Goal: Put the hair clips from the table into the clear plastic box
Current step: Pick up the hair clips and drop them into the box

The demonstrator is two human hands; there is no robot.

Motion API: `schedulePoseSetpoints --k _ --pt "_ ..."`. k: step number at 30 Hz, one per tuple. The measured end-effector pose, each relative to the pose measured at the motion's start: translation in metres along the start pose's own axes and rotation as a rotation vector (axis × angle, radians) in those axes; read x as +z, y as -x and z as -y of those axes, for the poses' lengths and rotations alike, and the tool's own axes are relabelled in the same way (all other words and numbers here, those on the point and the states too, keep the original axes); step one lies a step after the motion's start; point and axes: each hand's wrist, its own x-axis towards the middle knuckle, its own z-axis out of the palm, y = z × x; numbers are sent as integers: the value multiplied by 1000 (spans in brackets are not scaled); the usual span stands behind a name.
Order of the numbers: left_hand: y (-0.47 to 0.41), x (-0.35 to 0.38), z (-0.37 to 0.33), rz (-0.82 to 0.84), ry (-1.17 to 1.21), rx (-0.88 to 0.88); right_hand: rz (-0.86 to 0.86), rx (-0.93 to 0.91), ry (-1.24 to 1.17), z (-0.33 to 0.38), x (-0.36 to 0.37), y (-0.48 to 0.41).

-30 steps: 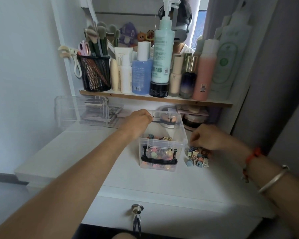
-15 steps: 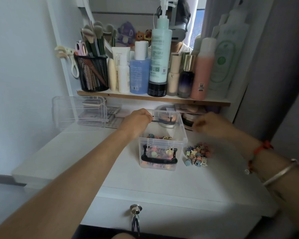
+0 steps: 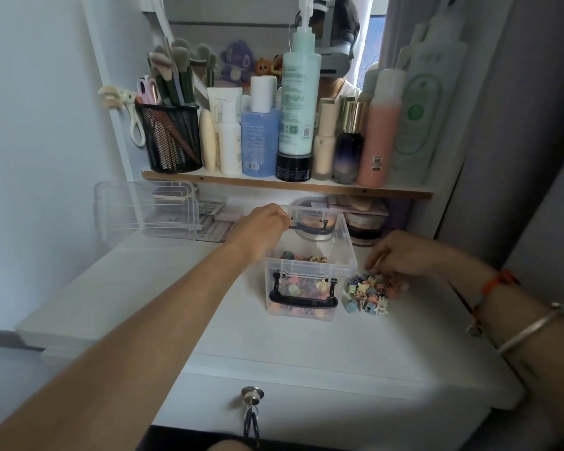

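A clear plastic box with a black handle stands open on the white table, with several colourful hair clips inside. My left hand grips the box's far left rim. A pile of small hair clips lies on the table just right of the box. My right hand is lowered onto the far edge of that pile, fingers curled down among the clips; whether they hold a clip is hidden.
A shelf with bottles and a black mesh brush cup hangs above the table. A clear organiser sits at the back left. Jars stand behind the box. A key hangs from the drawer lock at the front.
My right hand had lifted up beside the box's rim half a second ago and has come back down onto the clip pile. My left hand stays on the box.
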Motion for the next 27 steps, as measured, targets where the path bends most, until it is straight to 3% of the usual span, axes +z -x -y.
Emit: schedulePoseSetpoints --k 4,6,9,12,15,21,27 --pt "0 0 0 -2 1 2 -47 -18 59 -3 6 -3" --pt "0 0 0 3 5 5 -164 -49 57 -1 6 -5" --pt "1 0 -1 5 -4 9 -405 -152 -302 15 -6 -1" --pt "1 0 -1 4 1 10 -362 -299 -632 36 -20 12" --pt "1 0 -1 8 0 6 -339 -230 -445 30 -23 10" --pt "1 0 -1 5 -1 1 -36 100 207 -7 -6 8" --pt "0 1 -2 21 -11 18 -121 116 37 -9 -4 5"
